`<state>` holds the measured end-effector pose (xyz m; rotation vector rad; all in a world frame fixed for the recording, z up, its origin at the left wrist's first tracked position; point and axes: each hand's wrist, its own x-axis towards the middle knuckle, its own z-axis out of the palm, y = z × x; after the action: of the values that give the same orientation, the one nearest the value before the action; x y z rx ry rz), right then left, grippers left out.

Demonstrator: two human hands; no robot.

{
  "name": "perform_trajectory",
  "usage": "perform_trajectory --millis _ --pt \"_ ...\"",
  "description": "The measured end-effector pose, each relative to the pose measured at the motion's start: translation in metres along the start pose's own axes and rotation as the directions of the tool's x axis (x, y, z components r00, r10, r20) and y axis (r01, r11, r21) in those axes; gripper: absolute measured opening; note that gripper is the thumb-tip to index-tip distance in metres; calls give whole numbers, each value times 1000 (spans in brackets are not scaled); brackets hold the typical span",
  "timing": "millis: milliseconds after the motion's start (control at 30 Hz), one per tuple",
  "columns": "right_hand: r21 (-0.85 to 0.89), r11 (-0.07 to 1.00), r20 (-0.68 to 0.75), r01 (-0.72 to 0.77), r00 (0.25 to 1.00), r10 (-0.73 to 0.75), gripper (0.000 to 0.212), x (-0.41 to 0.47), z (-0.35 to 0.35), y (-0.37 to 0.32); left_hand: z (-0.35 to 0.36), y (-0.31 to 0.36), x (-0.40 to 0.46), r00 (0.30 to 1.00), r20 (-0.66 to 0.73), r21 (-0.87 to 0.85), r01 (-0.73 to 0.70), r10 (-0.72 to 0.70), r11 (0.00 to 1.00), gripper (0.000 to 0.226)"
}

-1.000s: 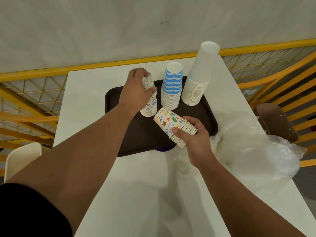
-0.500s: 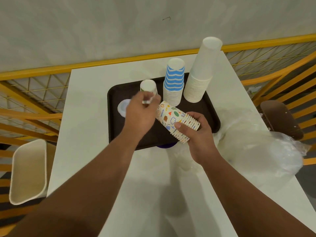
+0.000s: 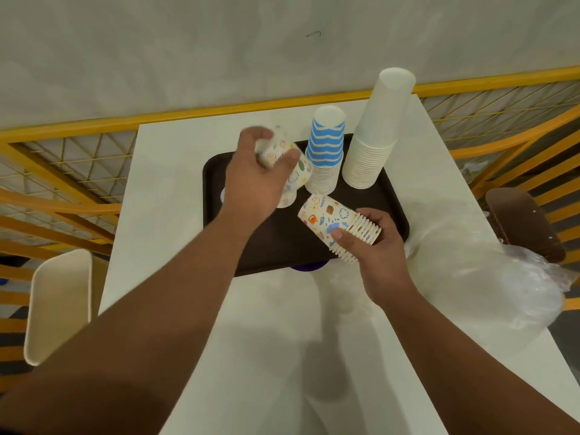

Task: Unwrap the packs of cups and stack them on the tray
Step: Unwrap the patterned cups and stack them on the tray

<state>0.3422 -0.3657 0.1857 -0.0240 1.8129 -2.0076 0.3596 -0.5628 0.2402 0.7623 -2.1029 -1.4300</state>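
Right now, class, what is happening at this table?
A person is stacking paper cups on a dark brown tray. The left hand grips a patterned cup above a short patterned stack on the tray. The right hand holds a sleeve of patterned cups on its side over the tray. A blue striped stack and a tall white stack stand upside down on the tray. Loose clear wrapping lies on the table's right side.

The left hand (image 3: 254, 180) and the small printed paper cup (image 3: 274, 150) it grips are motion-blurred, so the cup's pattern cannot be read. That hand hides most of the short stack of printed cups (image 3: 290, 196) on the dark brown plastic tray (image 3: 376, 196). A pale round object (image 3: 223, 196) behind the wrist and a blue object (image 3: 309, 266) under the tray's near edge are mostly hidden.
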Motion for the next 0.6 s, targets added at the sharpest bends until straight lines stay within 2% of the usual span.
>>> perform_trajectory --millis 67,133,400,533,600 --pt "17 1000 -4 -5 1000 5 57 0 0 1 -5 4 20 988 16 186 -152 151 971 38" --pt "14 1000 -8 -4 1000 4 57 1 -1 1 -4 -1 35 976 62 293 -218 209 931 44" --pt "-19 1000 3 -16 1000 16 58 4 2 5 11 -45 45 965 257 508 -185 57 841 41" --pt "-13 1000 16 -17 1000 18 62 3 9 5 9 -41 38 962 272 540 -146 -7 829 46" --pt "0 1000 25 -16 1000 16 65 3 12 3 3 -34 27 978 202 507 -149 51 849 44"
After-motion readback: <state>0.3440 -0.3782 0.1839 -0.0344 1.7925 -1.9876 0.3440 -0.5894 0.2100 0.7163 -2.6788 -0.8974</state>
